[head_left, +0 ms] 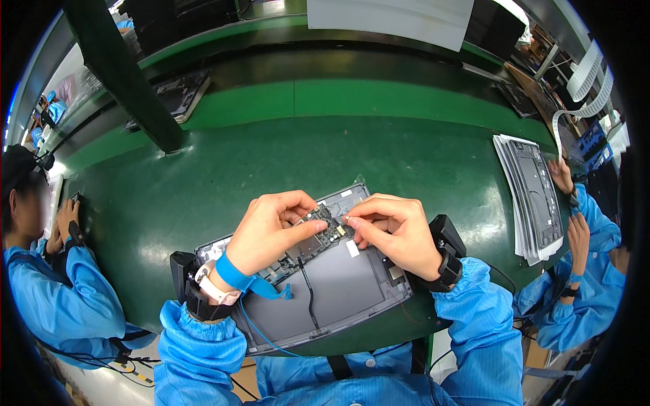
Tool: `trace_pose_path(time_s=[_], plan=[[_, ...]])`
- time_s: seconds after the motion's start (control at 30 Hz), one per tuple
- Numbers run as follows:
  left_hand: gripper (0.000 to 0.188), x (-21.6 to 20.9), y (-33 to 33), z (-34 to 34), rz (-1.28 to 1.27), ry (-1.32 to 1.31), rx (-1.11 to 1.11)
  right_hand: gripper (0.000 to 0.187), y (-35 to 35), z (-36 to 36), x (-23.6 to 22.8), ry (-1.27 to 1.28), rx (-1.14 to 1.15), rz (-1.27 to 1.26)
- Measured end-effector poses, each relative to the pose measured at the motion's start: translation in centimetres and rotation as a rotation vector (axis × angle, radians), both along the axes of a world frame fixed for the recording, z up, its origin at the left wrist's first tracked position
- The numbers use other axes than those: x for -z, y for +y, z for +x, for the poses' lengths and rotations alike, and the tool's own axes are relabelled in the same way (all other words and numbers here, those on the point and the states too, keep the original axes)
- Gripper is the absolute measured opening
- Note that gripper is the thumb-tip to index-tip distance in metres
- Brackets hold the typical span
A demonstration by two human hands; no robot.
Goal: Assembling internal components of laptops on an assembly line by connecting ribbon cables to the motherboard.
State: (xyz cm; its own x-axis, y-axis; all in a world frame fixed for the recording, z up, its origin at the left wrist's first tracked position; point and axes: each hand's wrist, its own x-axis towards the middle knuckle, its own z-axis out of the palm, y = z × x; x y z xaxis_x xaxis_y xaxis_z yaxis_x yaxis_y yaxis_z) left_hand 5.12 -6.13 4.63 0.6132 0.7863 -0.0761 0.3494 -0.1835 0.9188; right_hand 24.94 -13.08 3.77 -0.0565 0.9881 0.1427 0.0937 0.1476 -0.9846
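A grey laptop casing [352, 284] lies on the green bench right in front of me, its inner side up. Over its far part, my left hand [274, 227] pinches a small green circuit board [330, 232] between thumb and fingers. My right hand [396, 233] is at the board's right end, thumb and forefinger pressed together on a tiny light-coloured piece, too small to name. A black cable [309, 294] runs down across the casing from near the board. A blue strap with a cord circles my left wrist.
A stack of similar grey panels with sheets between them [531, 196] stands at the right. Co-workers in blue sit at left [61, 291] and right [582, 271]. A dark green post [125, 74] rises at the back left, near another panel [179, 95].
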Motion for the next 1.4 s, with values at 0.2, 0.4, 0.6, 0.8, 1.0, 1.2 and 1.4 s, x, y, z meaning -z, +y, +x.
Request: trace_pose_path(time_s=[0.2,0.4,0.6,0.8,1.0,1.2,1.4], plan=[[0.018,0.3,0.0,-0.2,-0.105,-0.089,-0.011,0.010,0.0,0.1,0.0,0.021,-0.011,-0.016],[0.017,0.1,0.1,-0.2,-0.188,-0.222,-0.085,0.009,-0.4,0.0,-0.1,-0.067,0.029,-0.012],[0.016,-0.2,0.0,-0.3,-0.260,-0.286,-0.090,0.010,-0.4,-0.5,0.4,-0.062,0.042,-0.029],[0.017,-0.1,-0.3,0.0,-0.255,-0.275,-0.054,0.010,-0.4,-0.5,0.8,-0.040,0.066,-0.020],[0.018,0.0,-0.3,0.0,-0.244,-0.280,-0.043,0.010,-0.5,-0.4,0.9,-0.043,0.063,-0.025],[0.018,0.2,-0.4,0.0,-0.216,-0.265,-0.041,0.011,-0.6,-0.3,0.7,-0.051,0.054,-0.046],[0.018,0.2,-0.5,0.1,-0.193,-0.241,-0.043,0.010,-0.6,-0.2,0.7,-0.065,0.041,-0.063]])
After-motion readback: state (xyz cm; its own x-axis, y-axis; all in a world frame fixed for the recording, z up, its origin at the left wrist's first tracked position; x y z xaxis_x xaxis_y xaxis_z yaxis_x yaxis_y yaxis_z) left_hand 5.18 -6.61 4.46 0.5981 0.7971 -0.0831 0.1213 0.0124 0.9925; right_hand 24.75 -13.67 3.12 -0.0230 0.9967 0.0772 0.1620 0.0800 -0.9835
